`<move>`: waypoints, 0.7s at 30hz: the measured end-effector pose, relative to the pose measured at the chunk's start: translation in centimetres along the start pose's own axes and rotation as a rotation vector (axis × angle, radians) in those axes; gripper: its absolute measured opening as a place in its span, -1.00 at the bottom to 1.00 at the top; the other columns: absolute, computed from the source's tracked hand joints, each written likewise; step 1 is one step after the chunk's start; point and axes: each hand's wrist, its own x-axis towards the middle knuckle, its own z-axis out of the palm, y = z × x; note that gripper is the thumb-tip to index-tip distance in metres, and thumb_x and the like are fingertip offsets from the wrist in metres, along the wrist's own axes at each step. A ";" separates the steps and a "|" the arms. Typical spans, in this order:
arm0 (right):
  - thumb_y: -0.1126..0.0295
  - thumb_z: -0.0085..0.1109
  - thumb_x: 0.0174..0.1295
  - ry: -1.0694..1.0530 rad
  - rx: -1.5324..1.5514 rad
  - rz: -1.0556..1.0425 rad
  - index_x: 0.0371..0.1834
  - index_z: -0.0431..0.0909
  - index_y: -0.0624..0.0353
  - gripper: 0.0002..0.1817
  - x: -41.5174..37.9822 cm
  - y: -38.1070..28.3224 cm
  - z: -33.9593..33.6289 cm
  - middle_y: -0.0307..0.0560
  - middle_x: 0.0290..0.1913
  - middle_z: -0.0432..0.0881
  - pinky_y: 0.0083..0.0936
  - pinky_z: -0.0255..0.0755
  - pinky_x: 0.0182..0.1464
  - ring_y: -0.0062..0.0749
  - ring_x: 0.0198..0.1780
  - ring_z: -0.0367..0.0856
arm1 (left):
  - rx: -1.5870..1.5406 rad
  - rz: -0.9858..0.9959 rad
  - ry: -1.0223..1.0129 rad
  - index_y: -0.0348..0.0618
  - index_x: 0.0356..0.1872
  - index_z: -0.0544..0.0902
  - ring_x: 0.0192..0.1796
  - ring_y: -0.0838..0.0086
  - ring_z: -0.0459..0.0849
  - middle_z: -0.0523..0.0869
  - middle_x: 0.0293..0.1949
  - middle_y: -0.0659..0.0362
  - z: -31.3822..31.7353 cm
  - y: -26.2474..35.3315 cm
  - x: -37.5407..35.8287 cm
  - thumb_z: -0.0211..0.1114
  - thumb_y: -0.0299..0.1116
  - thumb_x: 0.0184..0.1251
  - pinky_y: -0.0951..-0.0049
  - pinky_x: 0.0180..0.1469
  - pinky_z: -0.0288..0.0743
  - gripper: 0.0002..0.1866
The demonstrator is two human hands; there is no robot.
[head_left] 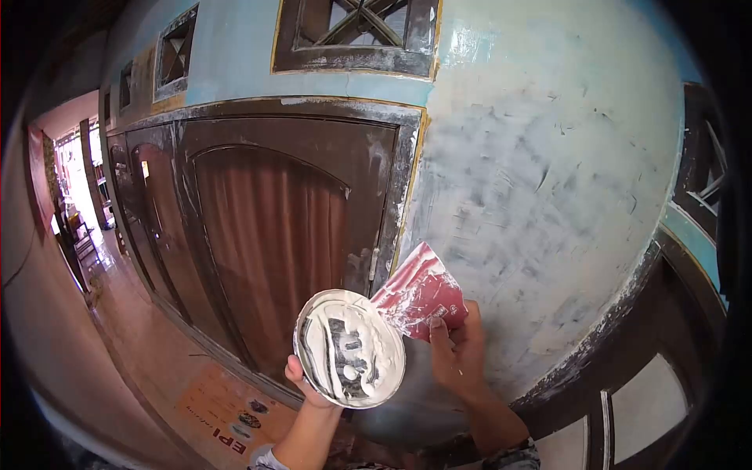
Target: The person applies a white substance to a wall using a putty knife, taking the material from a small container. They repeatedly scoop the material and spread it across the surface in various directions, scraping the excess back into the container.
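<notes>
My left hand holds up a round, shallow lid from below and the left side. White putty is smeared over the lid, with dark patches showing through. In my right hand is a red putty scraper, flat and flexible, gripped between thumb and fingers. White putty coats the scraper's left part, and its lower left corner meets or overlaps the lid's right rim. Behind my right hand stands a wall with patchy grey and white filler on it.
Left of the wall is a dark wooden window frame with brown curtains behind it. Small vents sit above. A dark door is at right. An orange printed sheet lies on the floor.
</notes>
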 end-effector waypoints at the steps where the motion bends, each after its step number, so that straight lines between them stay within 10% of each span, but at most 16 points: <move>1: 0.49 0.11 0.49 -0.004 -0.055 -0.030 0.05 0.36 0.27 -0.81 0.0 -0.1 -0.2 -0.26 -0.25 0.57 -0.72 0.30 -0.39 -0.79 -0.36 0.45 | -0.014 0.008 0.006 -0.18 0.48 0.38 0.35 0.03 0.56 0.52 0.39 -0.06 -0.3 -0.2 0.0 0.13 0.50 0.22 -0.12 0.37 0.49 0.03; 21: 0.42 0.16 0.48 -0.085 -0.137 -0.053 0.09 0.38 0.29 -0.75 1.2 -1.3 -2.5 -0.25 -0.26 0.59 -0.71 0.28 -0.40 -0.80 -0.41 0.35 | -0.556 -0.338 -0.200 -0.27 0.50 0.32 0.35 0.03 0.58 0.50 0.41 -0.10 -1.4 -1.2 1.3 0.09 0.47 0.31 -0.12 0.35 0.50 0.03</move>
